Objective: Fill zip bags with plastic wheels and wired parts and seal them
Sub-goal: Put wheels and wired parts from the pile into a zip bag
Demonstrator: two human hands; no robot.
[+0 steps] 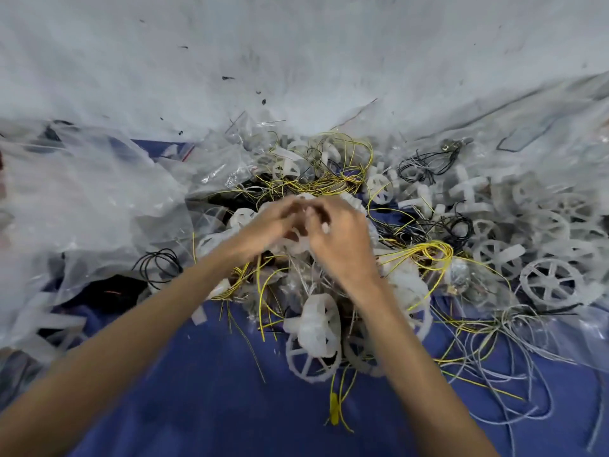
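Note:
My left hand (268,224) and my right hand (339,232) meet above the middle of a pile, fingers curled together around a clear zip bag (298,249) that holds white plastic wheels and wires. The grip is blurred by motion. Below the hands lie white spoked wheels (313,338) tangled with yellow wires (425,255) and grey wires (514,338). More white wheels (550,285) are heaped at the right. Coiled black wires (161,263) sit left of my left forearm.
A blue cloth (204,390) covers the work surface. Crumpled clear plastic bags (99,199) pile up at the left, one with a red zip strip (188,153). A white plastic sheet (296,61) spreads across the back.

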